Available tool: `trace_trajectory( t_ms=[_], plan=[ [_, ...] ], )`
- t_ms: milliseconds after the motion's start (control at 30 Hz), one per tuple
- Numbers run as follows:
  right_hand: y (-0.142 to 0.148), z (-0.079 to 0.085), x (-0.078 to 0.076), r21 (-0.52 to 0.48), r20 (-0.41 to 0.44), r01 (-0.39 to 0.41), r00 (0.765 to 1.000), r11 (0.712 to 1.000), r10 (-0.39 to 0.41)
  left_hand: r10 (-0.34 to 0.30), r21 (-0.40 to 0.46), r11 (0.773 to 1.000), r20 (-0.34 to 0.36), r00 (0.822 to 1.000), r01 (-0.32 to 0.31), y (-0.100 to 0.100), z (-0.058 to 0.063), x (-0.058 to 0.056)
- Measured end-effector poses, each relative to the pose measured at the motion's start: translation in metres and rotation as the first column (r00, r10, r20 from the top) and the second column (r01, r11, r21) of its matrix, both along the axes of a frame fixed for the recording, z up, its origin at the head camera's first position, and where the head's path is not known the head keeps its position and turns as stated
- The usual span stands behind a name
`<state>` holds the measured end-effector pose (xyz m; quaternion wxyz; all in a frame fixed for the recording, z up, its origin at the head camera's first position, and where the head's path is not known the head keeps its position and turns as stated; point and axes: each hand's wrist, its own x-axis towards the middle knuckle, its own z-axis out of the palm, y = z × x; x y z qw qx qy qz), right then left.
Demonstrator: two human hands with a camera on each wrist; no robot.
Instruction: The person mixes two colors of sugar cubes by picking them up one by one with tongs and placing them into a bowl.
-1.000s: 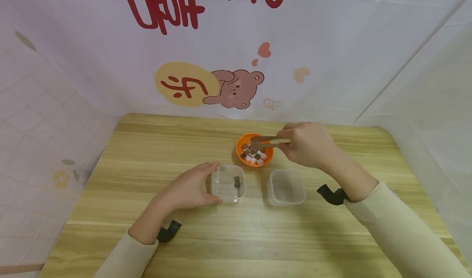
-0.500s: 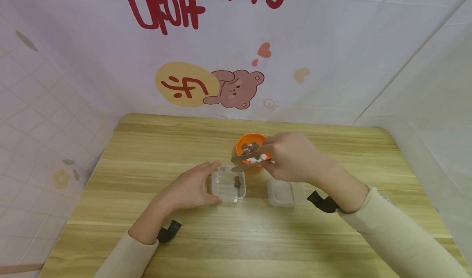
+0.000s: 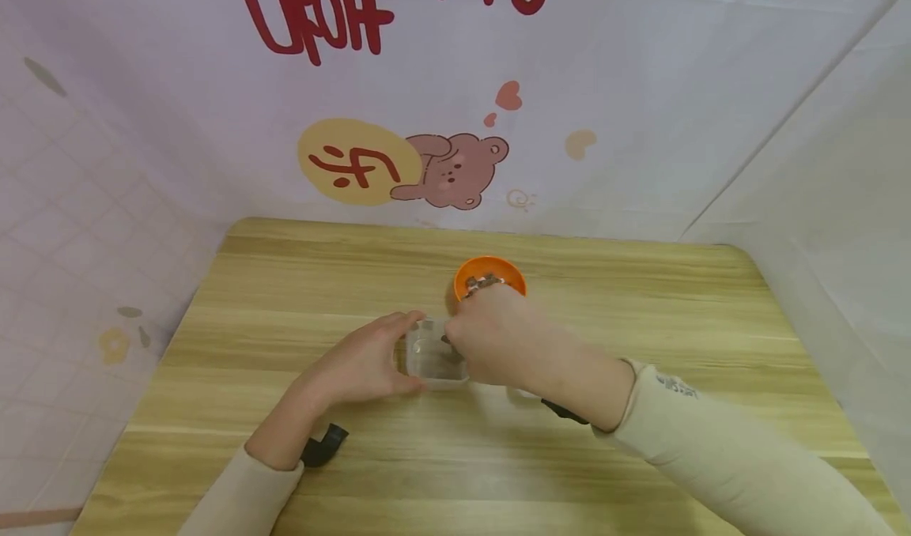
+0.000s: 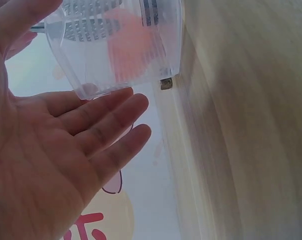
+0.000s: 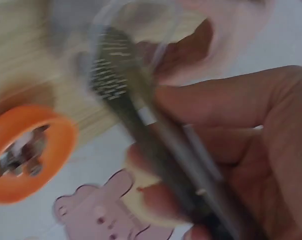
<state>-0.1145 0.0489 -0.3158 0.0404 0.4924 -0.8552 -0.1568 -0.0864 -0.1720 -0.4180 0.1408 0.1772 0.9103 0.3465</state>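
My left hand (image 3: 359, 366) grips a clear plastic box (image 3: 440, 383) from its left side, thumb in front and fingers behind. Above the right part of this box is my right hand (image 3: 501, 338), holding a pair of metal tongs (image 5: 122, 100) with ridged tips. In the left wrist view the tongs' tips show through the clear wall; whether a cube lies between them I cannot tell. A small brown cube (image 4: 166, 83) is on the table just behind the box. Brown and white cubes fill part of an orange bowl (image 3: 491, 266), partly covered by the right hand.
A second clear box (image 3: 523, 393) is almost wholly hidden under my right wrist. The wooden table (image 3: 342, 283) meets a white printed cloth (image 3: 626, 85) at the back, with white side walls left and right.
My right hand has carried the tongs from the orange bowl, left and toward me, to the box in my left hand, now covering the second box. The left hand stays put.
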Motion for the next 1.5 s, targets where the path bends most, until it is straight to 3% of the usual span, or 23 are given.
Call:
trace_trajectory(
  t_ms=[100,300,667,933,1233,1333,1400,1500],
  plan=[
    [-0.015,-0.002,0.007,0.057,-0.049,0.044,0.998,0.997,-0.041,-0.001,0.006,1.000,0.002,1.000,0.001,-0.001,0.000,0.000],
    [-0.022,-0.010,0.013,0.068,-0.167,0.065,0.985,0.996,-0.053,-0.008,0.006,1.000,-0.002,1.000,0.008,0.000,-0.001,-0.001],
    [-0.021,-0.010,0.015,0.113,-0.147,0.034,0.989,0.993,-0.017,0.004,-0.010,1.000,0.002,1.000,-0.004,0.000,-0.001,-0.001],
    [-0.020,-0.019,0.016,0.092,-0.187,-0.007,0.982,0.996,0.024,0.009,-0.006,1.000,0.008,1.000,-0.009,0.002,0.001,-0.001],
    [-0.011,-0.011,0.001,0.150,0.004,0.055,0.998,0.987,-0.056,0.000,-0.005,1.000,0.002,1.000,0.000,0.001,0.000,-0.001],
    [0.000,-0.005,-0.007,0.069,0.043,0.056,0.997,0.996,-0.059,0.006,-0.006,1.000,0.007,1.000,-0.006,0.001,0.001,-0.001],
    [0.011,-0.001,-0.013,-0.036,0.054,0.043,0.998,0.998,-0.041,0.008,-0.014,1.000,0.005,1.000,-0.008,0.001,0.001,-0.001],
    [0.029,0.004,-0.020,-0.171,0.104,0.072,0.993,0.983,-0.055,0.007,-0.022,1.000,-0.001,1.000,-0.007,0.001,0.001,-0.001]
  ],
)
